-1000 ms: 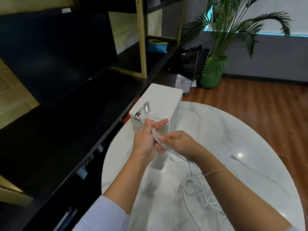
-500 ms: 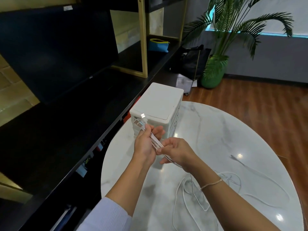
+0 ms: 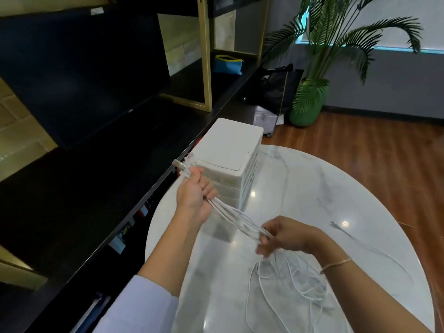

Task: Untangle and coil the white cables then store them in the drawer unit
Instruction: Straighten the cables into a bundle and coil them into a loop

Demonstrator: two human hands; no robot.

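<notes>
My left hand (image 3: 195,195) grips a bundle of white cables (image 3: 236,217) near their plug ends, which stick out above its fist. The strands stretch down and right to my right hand (image 3: 282,236), whose fingers curl round them. Below that hand the rest of the cables lie in loose tangled loops (image 3: 295,282) on the marble table (image 3: 312,188). One strand trails off across the table to the right. The white drawer unit (image 3: 230,150) stands at the table's left edge, just behind my left hand; its drawers look closed.
A black shelving unit with gold posts (image 3: 205,56) runs along the left, holding a dark monitor (image 3: 79,75) and a blue pouch (image 3: 228,64). A potted palm (image 3: 310,99) and a black bag (image 3: 274,87) stand on the wooden floor beyond the table.
My hands have drawn apart: the right slid down along the cables toward me, the left stayed near the plug ends and moved slightly left. A longer stretch of cable now spans between them.
</notes>
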